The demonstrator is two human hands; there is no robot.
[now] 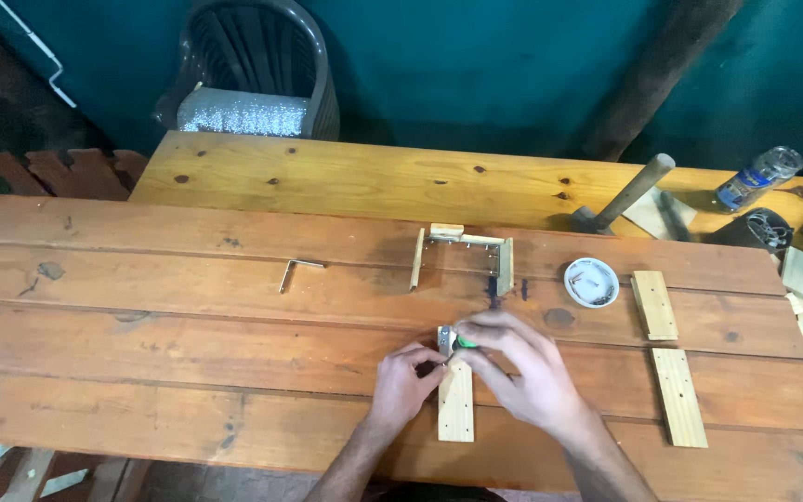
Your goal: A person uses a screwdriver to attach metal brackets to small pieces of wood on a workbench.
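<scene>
Workbench (141, 372): frame (462, 256), dish (591, 282), slats (654, 305).

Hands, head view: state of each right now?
Left hand: fingers pinching the top end of the wooden slat.
Right hand: shut on a small green tool.

Both hands (close together) (476, 367) on wooden slat (455, 409)

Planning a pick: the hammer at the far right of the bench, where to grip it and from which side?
Grip the hammer on its wooden handle, near the free upper end. That end angles up and right, raised clear of the bench, so come from the right. The head sits low beside wood scraps, leaving little room there.
</scene>
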